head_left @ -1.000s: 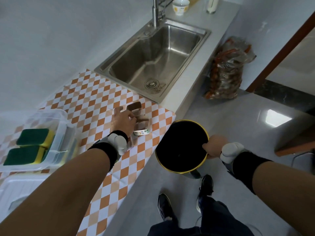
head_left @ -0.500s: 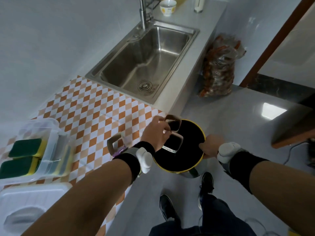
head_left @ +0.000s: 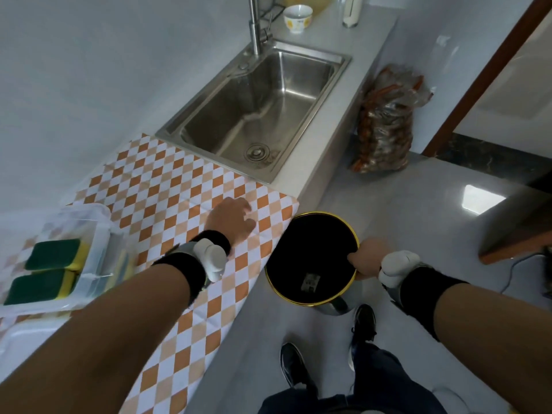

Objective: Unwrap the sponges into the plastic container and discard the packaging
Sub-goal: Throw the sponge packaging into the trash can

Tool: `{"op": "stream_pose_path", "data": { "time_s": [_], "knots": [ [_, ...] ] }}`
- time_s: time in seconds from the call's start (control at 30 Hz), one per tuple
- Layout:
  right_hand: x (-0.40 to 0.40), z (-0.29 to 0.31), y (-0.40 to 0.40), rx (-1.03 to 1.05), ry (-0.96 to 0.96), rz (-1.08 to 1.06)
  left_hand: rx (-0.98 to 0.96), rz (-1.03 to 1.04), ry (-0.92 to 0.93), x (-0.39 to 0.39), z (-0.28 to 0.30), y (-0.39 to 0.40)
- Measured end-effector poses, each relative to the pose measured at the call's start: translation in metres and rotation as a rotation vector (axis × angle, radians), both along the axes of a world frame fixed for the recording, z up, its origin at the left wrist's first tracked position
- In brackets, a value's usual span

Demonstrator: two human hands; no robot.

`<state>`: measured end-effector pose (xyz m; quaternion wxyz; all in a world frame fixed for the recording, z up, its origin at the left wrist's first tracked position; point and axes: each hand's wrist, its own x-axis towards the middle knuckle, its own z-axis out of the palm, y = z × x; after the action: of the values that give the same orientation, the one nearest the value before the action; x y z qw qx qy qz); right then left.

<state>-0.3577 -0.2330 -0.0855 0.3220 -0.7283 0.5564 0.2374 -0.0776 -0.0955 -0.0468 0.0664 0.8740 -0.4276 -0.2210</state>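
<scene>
Gripping the bin's (head_left: 310, 258) rim, the right hand (head_left: 366, 258) steadies it for the discarded packaging (head_left: 311, 281) inside, while the left hand (head_left: 233, 218) hovers slack and empty above the counter (head_left: 167, 189).

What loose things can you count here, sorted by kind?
Sponges: 2, in the plastic container
Plastic containers: 1
Bins: 1, with a scrap of packaging inside
Bowls: 1
Bags on the floor: 1
Total: 6, not counting the scrap
</scene>
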Motion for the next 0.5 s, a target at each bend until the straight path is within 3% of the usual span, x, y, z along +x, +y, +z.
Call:
{"op": "stream_pose_path", "data": {
  "time_s": [0.27,0.5],
  "knots": [
    [-0.004,-0.005,0.009,0.020,-0.080,-0.104,0.323,0.008,-0.043,0.032,0.000,0.035],
    [-0.009,-0.002,0.011,0.041,-0.073,-0.142,0.404,0.104,-0.058,0.026,0.004,0.035]
  ]
}}
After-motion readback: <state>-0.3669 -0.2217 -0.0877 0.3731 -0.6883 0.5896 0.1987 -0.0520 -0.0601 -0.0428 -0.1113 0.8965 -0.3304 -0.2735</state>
